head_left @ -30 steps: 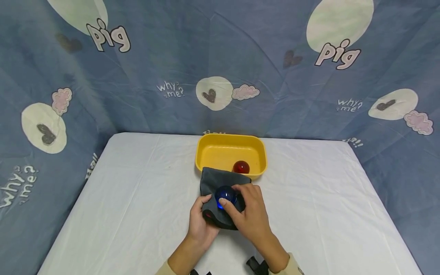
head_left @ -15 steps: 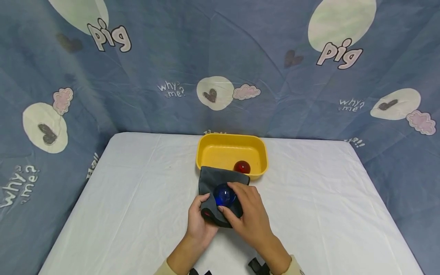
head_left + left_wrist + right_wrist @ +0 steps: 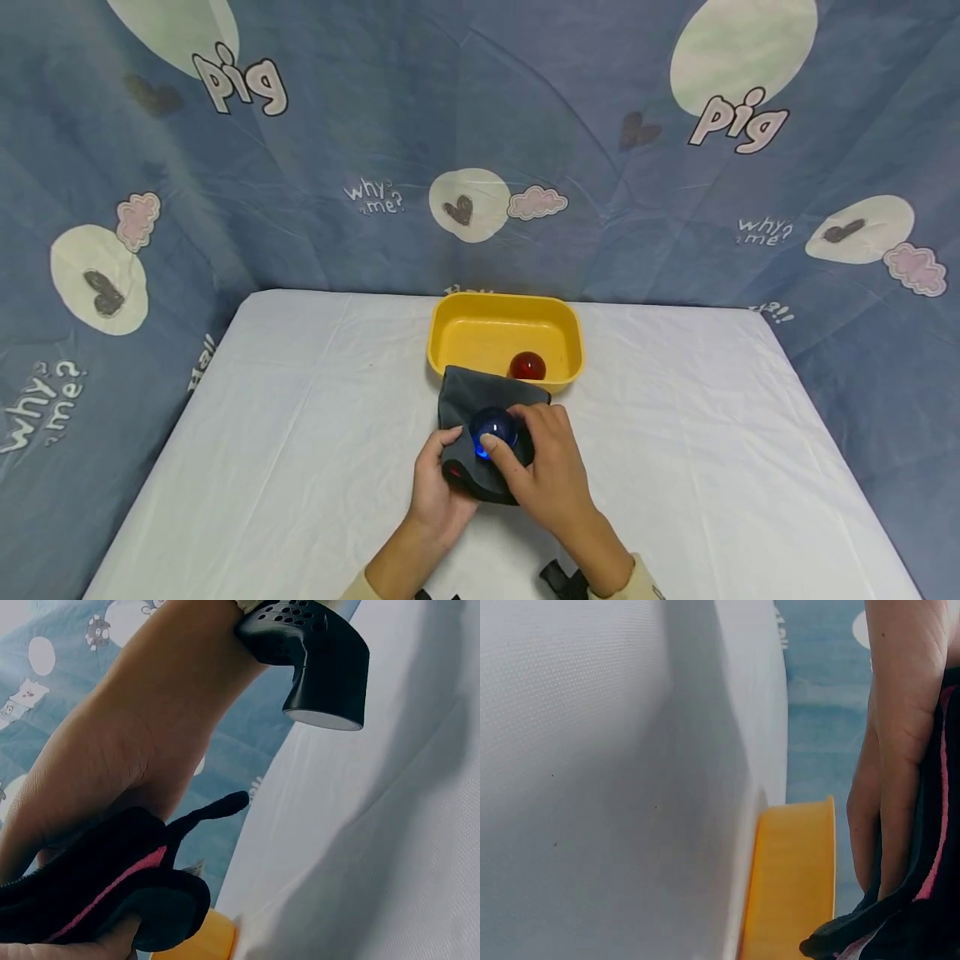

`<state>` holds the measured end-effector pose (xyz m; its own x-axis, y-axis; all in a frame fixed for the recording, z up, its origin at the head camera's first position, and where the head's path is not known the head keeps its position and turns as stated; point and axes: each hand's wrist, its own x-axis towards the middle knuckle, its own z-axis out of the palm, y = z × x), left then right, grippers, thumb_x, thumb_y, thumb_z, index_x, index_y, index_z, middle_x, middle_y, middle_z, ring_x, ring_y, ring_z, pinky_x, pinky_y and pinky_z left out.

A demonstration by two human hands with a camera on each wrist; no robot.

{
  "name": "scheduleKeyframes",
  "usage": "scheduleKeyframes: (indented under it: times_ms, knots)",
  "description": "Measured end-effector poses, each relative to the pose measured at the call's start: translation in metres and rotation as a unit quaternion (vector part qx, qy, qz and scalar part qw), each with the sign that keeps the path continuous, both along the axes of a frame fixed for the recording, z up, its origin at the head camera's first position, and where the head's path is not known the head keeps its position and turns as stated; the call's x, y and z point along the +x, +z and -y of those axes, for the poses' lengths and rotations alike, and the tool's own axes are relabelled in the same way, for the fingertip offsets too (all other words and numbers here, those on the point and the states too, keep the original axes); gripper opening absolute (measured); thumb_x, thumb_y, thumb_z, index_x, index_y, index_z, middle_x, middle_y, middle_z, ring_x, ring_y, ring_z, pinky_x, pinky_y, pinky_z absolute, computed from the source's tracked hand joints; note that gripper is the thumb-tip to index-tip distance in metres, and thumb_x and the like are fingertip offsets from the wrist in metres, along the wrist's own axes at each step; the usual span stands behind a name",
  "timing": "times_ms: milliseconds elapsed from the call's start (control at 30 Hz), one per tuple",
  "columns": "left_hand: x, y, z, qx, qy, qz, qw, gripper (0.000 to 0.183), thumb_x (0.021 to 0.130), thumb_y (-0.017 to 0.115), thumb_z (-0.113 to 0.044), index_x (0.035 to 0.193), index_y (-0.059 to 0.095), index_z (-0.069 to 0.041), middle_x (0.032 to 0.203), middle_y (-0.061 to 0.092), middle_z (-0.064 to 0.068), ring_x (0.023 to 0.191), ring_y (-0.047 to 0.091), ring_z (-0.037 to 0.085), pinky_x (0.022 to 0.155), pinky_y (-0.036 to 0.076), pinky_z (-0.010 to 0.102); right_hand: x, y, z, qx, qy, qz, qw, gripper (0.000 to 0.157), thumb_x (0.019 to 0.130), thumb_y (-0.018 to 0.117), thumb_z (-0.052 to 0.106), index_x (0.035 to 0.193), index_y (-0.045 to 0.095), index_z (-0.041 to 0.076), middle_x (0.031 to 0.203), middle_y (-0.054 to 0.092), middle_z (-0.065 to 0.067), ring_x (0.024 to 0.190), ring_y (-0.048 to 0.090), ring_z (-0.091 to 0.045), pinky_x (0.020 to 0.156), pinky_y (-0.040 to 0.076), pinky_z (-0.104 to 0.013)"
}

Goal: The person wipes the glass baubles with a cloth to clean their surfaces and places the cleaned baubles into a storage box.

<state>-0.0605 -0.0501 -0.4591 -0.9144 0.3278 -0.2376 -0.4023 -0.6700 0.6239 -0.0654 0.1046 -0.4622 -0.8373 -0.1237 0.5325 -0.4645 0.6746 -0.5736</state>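
Note:
In the head view a clear blue ball rests on a dark grey cloth in front of the yellow tub. My right hand pinches the ball, thumb over its near side and fingers at its far right. My left hand grips the cloth from the left, thumb on top; its other fingers are hidden underneath. Black trim and a pink line show on the cloth's folded edge in the left wrist view, along with a small loop. Both wrist views hide the ball.
Just beyond the hands stands a yellow tub with a red ball near its front right corner. The cloth's far edge overlaps the tub's front in the head view. A white sheet covers the table; a blue printed curtain hangs behind.
The ball, cloth and hands have shifted slightly, first away and left, then back nearer. My right thumb has slid from the ball's lower edge up over its near side.

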Motion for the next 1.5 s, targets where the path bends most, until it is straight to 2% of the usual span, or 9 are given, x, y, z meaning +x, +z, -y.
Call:
scheduleKeyframes:
  times_ms: [133, 400, 667, 900, 1100, 1200, 1300, 1400, 1500]
  knots:
    - [-0.0009, 0.0004, 0.0003, 0.005, -0.001, -0.007, 1.0000, 0.062, 0.105, 0.026, -0.030, 0.159, 0.016, -0.001, 0.158, 0.031, 0.015, 0.142, 0.040, 0.024, 0.115, 0.038, 0.033, 0.0011, -0.0001, -0.0005, -0.002, -0.002, 0.013, 1.000, 0.043, 0.094, 0.078, 0.040, 0.118, 0.070, 0.006, 0.112, 0.065, -0.004, 0.104, 0.051, -0.020, 0.087, 0.050, -0.038]
    - [-0.0036, 0.0025, 0.0025, 0.001, 0.009, -0.014, 0.9999, 0.061, 0.105, 0.026, -0.029, 0.159, 0.015, -0.003, 0.156, 0.032, 0.013, 0.140, 0.039, 0.022, 0.113, 0.037, 0.033, 0.0044, 0.0020, -0.0039, 0.019, 0.057, 0.000, 0.998, 0.072, 0.089, 0.084, 0.032, 0.150, 0.053, 0.009, 0.136, 0.058, -0.007, 0.121, 0.053, -0.025, 0.103, 0.047, -0.047]
    - [-0.0030, 0.0022, 0.0030, 0.002, -0.001, -0.017, 0.9998, 0.062, 0.105, 0.026, -0.028, 0.160, 0.013, -0.004, 0.159, 0.028, 0.014, 0.143, 0.036, 0.022, 0.113, 0.037, 0.033, 0.0021, 0.0007, -0.0029, 0.034, 0.044, -0.025, 0.998, 0.061, 0.088, 0.086, 0.036, 0.137, 0.063, 0.009, 0.130, 0.063, -0.006, 0.109, 0.054, -0.024, 0.096, 0.047, -0.040]
    - [0.0003, 0.0011, 0.0032, 0.007, -0.019, -0.019, 0.9996, 0.062, 0.106, 0.025, -0.029, 0.161, 0.013, -0.004, 0.162, 0.027, 0.015, 0.146, 0.035, 0.025, 0.116, 0.037, 0.035, -0.0005, -0.0009, -0.0030, 0.013, 0.016, -0.008, 1.000, 0.051, 0.090, 0.081, 0.047, 0.120, 0.070, 0.007, 0.112, 0.070, -0.004, 0.101, 0.053, -0.020, 0.088, 0.048, -0.037]
    - [0.0004, 0.0012, 0.0019, 0.002, -0.022, -0.024, 0.9995, 0.061, 0.106, 0.025, -0.029, 0.160, 0.015, -0.005, 0.157, 0.031, 0.013, 0.142, 0.040, 0.022, 0.115, 0.038, 0.034, -0.0034, 0.0021, -0.0035, -0.004, 0.001, 0.022, 1.000, 0.042, 0.091, 0.081, 0.044, 0.110, 0.076, 0.006, 0.103, 0.066, 0.000, 0.099, 0.051, -0.017, 0.083, 0.050, -0.036]
    - [-0.0011, 0.0019, 0.0024, 0.007, -0.016, -0.026, 0.9995, 0.061, 0.106, 0.025, -0.030, 0.161, 0.015, -0.005, 0.159, 0.029, 0.014, 0.144, 0.037, 0.023, 0.116, 0.037, 0.034, -0.0027, 0.0026, -0.0035, -0.005, 0.008, 0.039, 0.999, 0.046, 0.090, 0.082, 0.041, 0.119, 0.075, 0.006, 0.106, 0.064, 0.001, 0.103, 0.051, -0.016, 0.087, 0.050, -0.036]
    - [-0.0025, 0.0022, 0.0031, 0.013, -0.010, -0.029, 0.9994, 0.061, 0.106, 0.025, -0.029, 0.161, 0.012, -0.005, 0.161, 0.026, 0.015, 0.146, 0.033, 0.025, 0.116, 0.036, 0.034, -0.0010, 0.0026, -0.0046, 0.006, 0.027, 0.042, 0.999, 0.063, 0.087, 0.086, 0.039, 0.137, 0.066, 0.007, 0.118, 0.065, -0.001, 0.110, 0.052, -0.018, 0.094, 0.051, -0.039]
    - [-0.0028, 0.0025, 0.0038, 0.014, -0.007, -0.029, 0.9995, 0.061, 0.106, 0.024, -0.028, 0.162, 0.011, -0.006, 0.162, 0.024, 0.015, 0.147, 0.031, 0.025, 0.116, 0.036, 0.034, 0.0007, 0.0019, -0.0062, 0.020, 0.050, 0.024, 0.998, 0.079, 0.084, 0.089, 0.035, 0.150, 0.055, 0.010, 0.129, 0.064, -0.004, 0.116, 0.053, -0.022, 0.100, 0.049, -0.042]
    - [-0.0026, 0.0030, 0.0041, 0.014, -0.005, -0.026, 0.9996, 0.061, 0.106, 0.023, -0.028, 0.161, 0.012, -0.004, 0.160, 0.026, 0.015, 0.144, 0.034, 0.024, 0.113, 0.037, 0.033, 0.0014, -0.0003, -0.0068, 0.024, 0.066, -0.008, 0.997, 0.079, 0.085, 0.089, 0.032, 0.152, 0.053, 0.011, 0.137, 0.062, -0.005, 0.118, 0.055, -0.025, 0.102, 0.047, -0.043]
